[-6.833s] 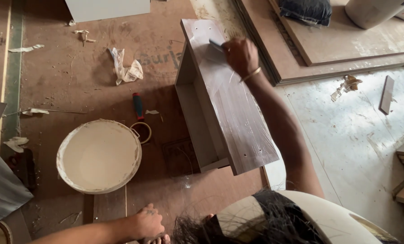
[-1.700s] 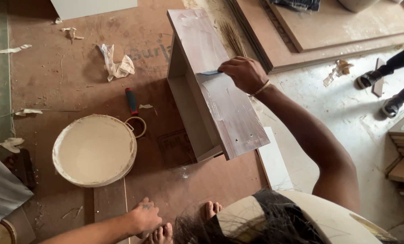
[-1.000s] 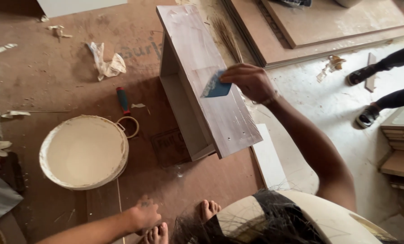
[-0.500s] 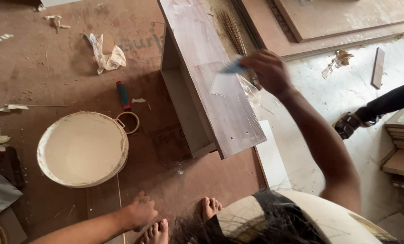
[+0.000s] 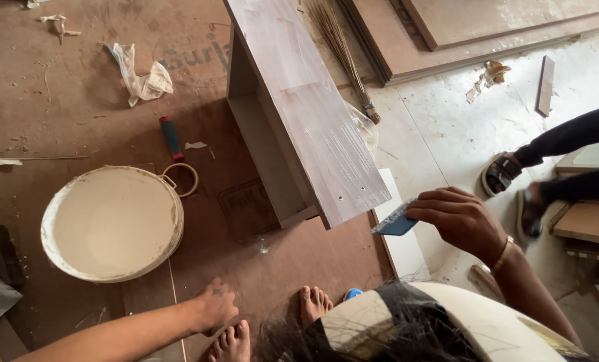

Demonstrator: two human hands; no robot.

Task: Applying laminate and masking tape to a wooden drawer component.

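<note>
Two hands, right hand (image 5: 462,221) gripping one blue scraper (image 5: 395,222), one wooden box (image 5: 299,121)

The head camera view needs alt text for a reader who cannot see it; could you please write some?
Seen from above, a person's right hand holds a blue scraper just off the end of a brown wooden cabinet piece lying on the floor. Their left hand rests on the brown board floor near a round tub of pale paste.

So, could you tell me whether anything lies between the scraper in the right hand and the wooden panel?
Nothing visible does: the right hand holds the blue scraper just off the wooden panel's near corner, with only bare floor between.
</note>
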